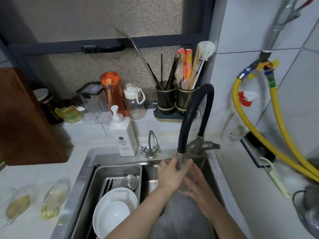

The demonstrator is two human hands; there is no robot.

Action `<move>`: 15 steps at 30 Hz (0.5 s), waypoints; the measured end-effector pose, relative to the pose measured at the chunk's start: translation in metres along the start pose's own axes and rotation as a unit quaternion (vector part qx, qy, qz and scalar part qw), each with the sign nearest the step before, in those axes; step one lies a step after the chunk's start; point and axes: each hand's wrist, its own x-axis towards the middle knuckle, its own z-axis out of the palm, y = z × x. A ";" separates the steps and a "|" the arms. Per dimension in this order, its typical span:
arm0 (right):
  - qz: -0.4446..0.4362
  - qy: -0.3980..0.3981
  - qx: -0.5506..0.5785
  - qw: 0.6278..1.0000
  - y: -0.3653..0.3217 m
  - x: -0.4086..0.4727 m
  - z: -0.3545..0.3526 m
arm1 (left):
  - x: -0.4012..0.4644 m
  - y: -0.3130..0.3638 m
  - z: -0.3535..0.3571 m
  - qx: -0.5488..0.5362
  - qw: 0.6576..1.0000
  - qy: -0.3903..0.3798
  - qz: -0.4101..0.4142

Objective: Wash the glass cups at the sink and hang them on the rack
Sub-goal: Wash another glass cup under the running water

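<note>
Landmark: the black faucet hose [191, 116], whose metal nozzle [180, 161] points down into the sink [89, 161].

Nearest the wearer, both forearms reach up into the right basin. The right hand [196, 185] sits just below and to the right of the nozzle, fingers [189, 192] laid fairly straight and close together across something clear. The left hand [170, 175] is just left of the nozzle, its fingers [185, 165] curled up towards the nozzle tip. Between the two palms, directly under the nozzle, there seems to be a glass cup [185, 180]; it is blurred and transparent, so I cannot tell its long axis or which way its mouth faces. Both hands are equally close to it, touching it.

Left of the nozzle, a steel tray [119, 169] holds white plates. Further left, on the counter [34, 178], two more glass cups [55, 200] lie well apart from the hands. Behind the nozzle stand a soap bottle [123, 135] and a small tap [151, 144]. No rack is identifiable.
</note>
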 end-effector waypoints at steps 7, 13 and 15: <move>0.034 -0.003 0.039 0.999 0.018 0.007 0.011 | -0.010 -0.018 -0.014 -0.167 0.985 0.035 -0.026; 0.060 0.011 0.097 0.993 0.025 0.028 0.041 | -0.028 -0.038 -0.039 -0.188 0.982 -0.012 -0.006; 0.072 0.047 0.065 0.994 0.024 0.035 0.044 | -0.032 -0.041 -0.042 -0.178 0.984 -0.023 0.006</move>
